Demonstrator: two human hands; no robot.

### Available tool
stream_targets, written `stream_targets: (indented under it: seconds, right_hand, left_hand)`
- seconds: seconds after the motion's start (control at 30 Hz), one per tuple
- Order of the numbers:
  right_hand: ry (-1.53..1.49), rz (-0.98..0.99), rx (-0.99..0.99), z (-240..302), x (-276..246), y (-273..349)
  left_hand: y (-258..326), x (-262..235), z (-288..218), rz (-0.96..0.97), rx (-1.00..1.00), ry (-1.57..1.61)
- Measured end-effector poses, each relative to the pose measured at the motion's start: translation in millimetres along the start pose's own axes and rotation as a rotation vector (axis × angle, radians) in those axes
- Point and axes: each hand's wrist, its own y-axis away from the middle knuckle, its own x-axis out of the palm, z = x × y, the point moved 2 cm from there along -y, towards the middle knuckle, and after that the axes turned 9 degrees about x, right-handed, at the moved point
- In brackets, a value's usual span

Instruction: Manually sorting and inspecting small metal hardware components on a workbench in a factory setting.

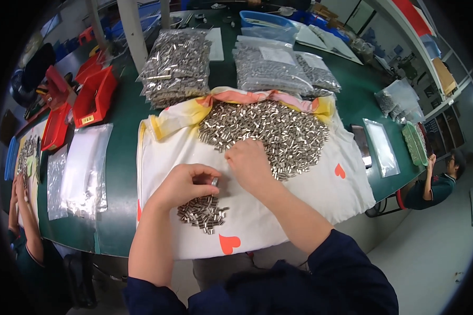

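A large heap of small silvery metal cylinders (284, 134) lies on a white cloth (278, 215) with red hearts. My left hand (186, 185) is closed, thumb and fingers pinching a metal cylinder (215, 181) over a smaller pile of the same cylinders (202, 214). At the near left edge of the large heap is my right hand (249, 164). Its fingers are curled down and closed, and whatever they may hold is hidden behind them. The cloth's yellow and pink far edge (236, 96) is bunched up behind the heap.
Bags of metal parts (176, 63) and more filled bags (270, 65) stand behind the cloth. Red bins (94, 94) and clear plastic bags (84, 168) lie to the left. A phone (361, 144) lies at right. Co-workers sit at both sides, a person's hands (20, 189) at far left.
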Motion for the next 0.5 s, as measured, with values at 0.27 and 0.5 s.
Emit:
stream_targets:
  seconds: [0.27, 0.5]
  right_hand:
    - [-0.912, 0.195, 0.242, 14.1, -14.7, 7.5]
    - [-0.924, 0.181, 0.27, 16.1, -9.5, 9.4]
  left_hand:
    - [-4.9, -6.6, 13.0, -0.272, 0.039, 0.416]
    - [-6.3, -6.6, 9.5, -0.239, 0.062, 0.417]
